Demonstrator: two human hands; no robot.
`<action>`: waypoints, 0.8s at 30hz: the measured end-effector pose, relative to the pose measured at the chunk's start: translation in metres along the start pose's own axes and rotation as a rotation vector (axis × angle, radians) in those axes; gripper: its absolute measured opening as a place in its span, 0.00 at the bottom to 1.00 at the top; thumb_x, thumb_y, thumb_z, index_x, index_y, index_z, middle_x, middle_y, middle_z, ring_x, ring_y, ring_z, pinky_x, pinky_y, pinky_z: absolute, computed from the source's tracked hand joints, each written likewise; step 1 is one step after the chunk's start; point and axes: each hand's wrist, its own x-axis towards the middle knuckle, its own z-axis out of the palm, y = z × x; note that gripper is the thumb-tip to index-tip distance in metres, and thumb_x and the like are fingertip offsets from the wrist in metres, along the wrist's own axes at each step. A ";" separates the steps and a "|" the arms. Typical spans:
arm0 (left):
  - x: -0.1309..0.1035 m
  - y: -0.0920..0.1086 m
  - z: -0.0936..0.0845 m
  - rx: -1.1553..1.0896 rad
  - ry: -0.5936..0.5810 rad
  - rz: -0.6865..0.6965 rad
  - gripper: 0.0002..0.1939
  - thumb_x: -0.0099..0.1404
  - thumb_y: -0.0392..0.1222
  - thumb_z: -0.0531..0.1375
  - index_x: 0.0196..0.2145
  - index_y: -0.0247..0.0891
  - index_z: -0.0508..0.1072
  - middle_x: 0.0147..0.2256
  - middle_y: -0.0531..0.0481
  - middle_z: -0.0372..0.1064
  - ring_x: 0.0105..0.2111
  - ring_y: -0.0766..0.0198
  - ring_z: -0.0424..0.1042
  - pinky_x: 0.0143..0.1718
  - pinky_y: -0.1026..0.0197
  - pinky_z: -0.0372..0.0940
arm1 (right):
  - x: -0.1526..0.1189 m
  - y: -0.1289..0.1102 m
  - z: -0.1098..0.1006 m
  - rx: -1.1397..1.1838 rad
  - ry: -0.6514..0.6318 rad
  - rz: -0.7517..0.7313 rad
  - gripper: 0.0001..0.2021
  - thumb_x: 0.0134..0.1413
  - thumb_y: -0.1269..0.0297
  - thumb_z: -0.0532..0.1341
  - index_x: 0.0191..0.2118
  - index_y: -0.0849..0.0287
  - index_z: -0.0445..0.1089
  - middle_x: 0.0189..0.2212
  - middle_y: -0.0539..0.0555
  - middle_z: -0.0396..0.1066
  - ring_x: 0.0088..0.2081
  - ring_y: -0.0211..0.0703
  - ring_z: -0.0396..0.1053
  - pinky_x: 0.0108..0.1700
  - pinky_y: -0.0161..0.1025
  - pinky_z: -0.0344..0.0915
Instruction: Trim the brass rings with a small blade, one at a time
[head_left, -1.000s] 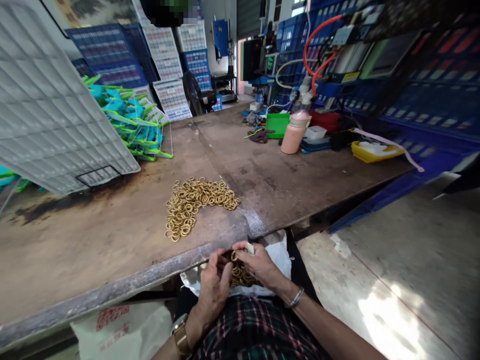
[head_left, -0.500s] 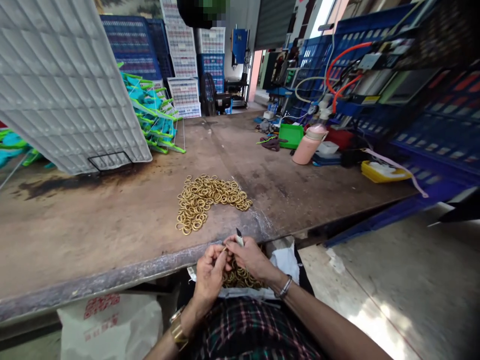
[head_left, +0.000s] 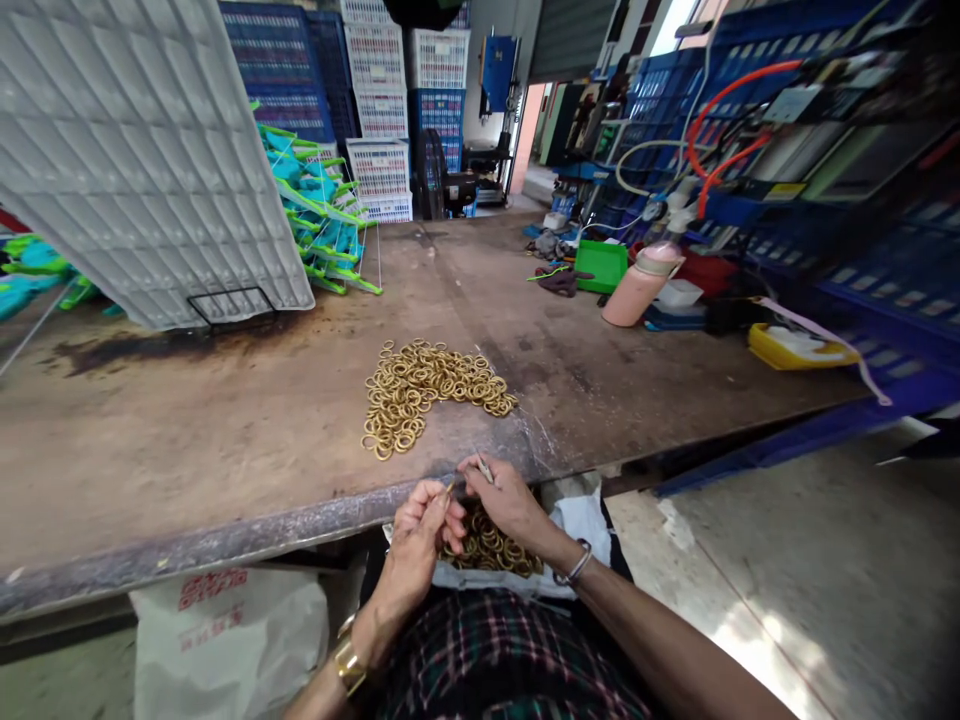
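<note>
Over my lap, at the table's front edge, my left hand (head_left: 418, 532) pinches a small brass-coloured ring (head_left: 451, 487), seen almost edge-on, between thumb and fingertips. Just to its right, my right hand (head_left: 514, 505) is closed round a small knife (head_left: 486, 468) with a pale handle; its short blade points up and away. The two hands are close together, with a narrow gap at the fingertips. Below them, many darker rings (head_left: 499, 548) lie in a white-lined container on my lap, partly hidden by my hands. A heap of shiny brass rings (head_left: 431, 385) lies on the table ahead.
The brown worktable (head_left: 225, 430) carries a large white ribbed panel (head_left: 165, 180) at left, with green-and-blue pieces (head_left: 330, 230) behind it. At right stand a pink bottle (head_left: 637, 290), a green tray (head_left: 601, 265) and a yellow tray (head_left: 799, 350). A white bag (head_left: 232, 640) is below the table.
My fingertips have parted slightly, and the knife in my right hand has turned, so its blade shows less. The view has shifted a little, moving the scene rightward.
</note>
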 end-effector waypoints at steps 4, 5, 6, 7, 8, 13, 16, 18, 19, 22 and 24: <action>0.001 0.001 -0.002 0.076 0.009 0.029 0.11 0.62 0.46 0.53 0.28 0.36 0.64 0.22 0.55 0.64 0.18 0.73 0.62 0.20 0.68 0.59 | -0.006 -0.003 -0.003 -0.334 -0.131 -0.200 0.08 0.53 0.71 0.51 0.30 0.60 0.66 0.22 0.49 0.66 0.25 0.34 0.61 0.29 0.31 0.54; 0.001 0.002 -0.002 0.100 0.011 0.038 0.11 0.62 0.46 0.53 0.28 0.36 0.64 0.22 0.55 0.64 0.18 0.72 0.62 0.21 0.68 0.59 | -0.007 -0.004 -0.002 -0.387 -0.156 -0.231 0.08 0.51 0.73 0.51 0.30 0.60 0.66 0.23 0.49 0.67 0.26 0.34 0.62 0.29 0.31 0.54; 0.001 0.003 -0.002 0.123 0.011 0.047 0.11 0.62 0.47 0.53 0.28 0.36 0.64 0.22 0.55 0.64 0.18 0.72 0.62 0.21 0.67 0.59 | -0.008 -0.003 -0.001 -0.433 -0.168 -0.251 0.08 0.49 0.75 0.51 0.29 0.60 0.66 0.23 0.49 0.67 0.26 0.34 0.62 0.29 0.30 0.53; 0.001 0.004 -0.002 0.145 0.013 0.055 0.12 0.62 0.47 0.53 0.28 0.36 0.64 0.22 0.55 0.64 0.18 0.72 0.62 0.21 0.67 0.59 | -0.009 -0.003 0.000 -0.472 -0.171 -0.262 0.08 0.48 0.77 0.51 0.29 0.60 0.66 0.23 0.49 0.67 0.26 0.35 0.62 0.29 0.31 0.53; 0.001 0.005 -0.001 0.166 0.014 0.061 0.12 0.62 0.48 0.53 0.28 0.36 0.64 0.22 0.55 0.64 0.18 0.72 0.62 0.21 0.67 0.59 | -0.009 -0.002 0.001 -0.506 -0.170 -0.268 0.09 0.47 0.77 0.51 0.30 0.60 0.66 0.23 0.49 0.67 0.27 0.35 0.62 0.30 0.31 0.53; 0.000 0.009 0.003 0.217 0.040 0.074 0.14 0.60 0.50 0.54 0.26 0.36 0.63 0.21 0.55 0.63 0.19 0.71 0.62 0.21 0.67 0.60 | -0.007 0.000 0.003 -0.606 -0.159 -0.291 0.08 0.49 0.76 0.51 0.31 0.60 0.65 0.26 0.51 0.68 0.28 0.36 0.63 0.31 0.33 0.52; 0.000 0.010 0.004 0.228 0.058 0.063 0.15 0.58 0.52 0.56 0.25 0.36 0.63 0.21 0.55 0.62 0.19 0.71 0.62 0.21 0.67 0.60 | -0.007 -0.001 0.002 -0.640 -0.171 -0.275 0.08 0.50 0.75 0.51 0.31 0.60 0.65 0.26 0.51 0.68 0.28 0.37 0.63 0.30 0.34 0.50; 0.000 0.009 0.003 0.234 0.059 0.062 0.16 0.57 0.53 0.56 0.25 0.37 0.62 0.20 0.55 0.62 0.19 0.71 0.62 0.20 0.67 0.60 | -0.007 -0.002 0.002 -0.655 -0.185 -0.260 0.08 0.50 0.75 0.51 0.31 0.60 0.65 0.26 0.51 0.68 0.28 0.37 0.63 0.30 0.34 0.49; 0.000 0.008 0.003 0.236 0.059 0.065 0.16 0.57 0.53 0.56 0.25 0.37 0.62 0.21 0.55 0.62 0.19 0.71 0.62 0.20 0.67 0.60 | -0.007 -0.003 0.002 -0.659 -0.195 -0.259 0.07 0.50 0.74 0.51 0.31 0.60 0.65 0.26 0.51 0.68 0.28 0.37 0.63 0.30 0.34 0.49; 0.000 0.006 0.001 0.248 0.057 0.083 0.15 0.58 0.52 0.56 0.25 0.37 0.62 0.21 0.55 0.61 0.20 0.70 0.62 0.21 0.67 0.61 | -0.007 -0.003 0.002 -0.677 -0.223 -0.265 0.07 0.51 0.73 0.50 0.32 0.60 0.65 0.27 0.51 0.69 0.27 0.37 0.63 0.29 0.34 0.48; 0.000 0.006 0.000 0.260 0.056 0.092 0.14 0.58 0.51 0.56 0.25 0.37 0.62 0.22 0.55 0.62 0.21 0.70 0.63 0.22 0.67 0.61 | -0.007 -0.004 0.003 -0.703 -0.225 -0.251 0.08 0.51 0.73 0.50 0.32 0.60 0.65 0.28 0.52 0.70 0.28 0.37 0.63 0.29 0.35 0.47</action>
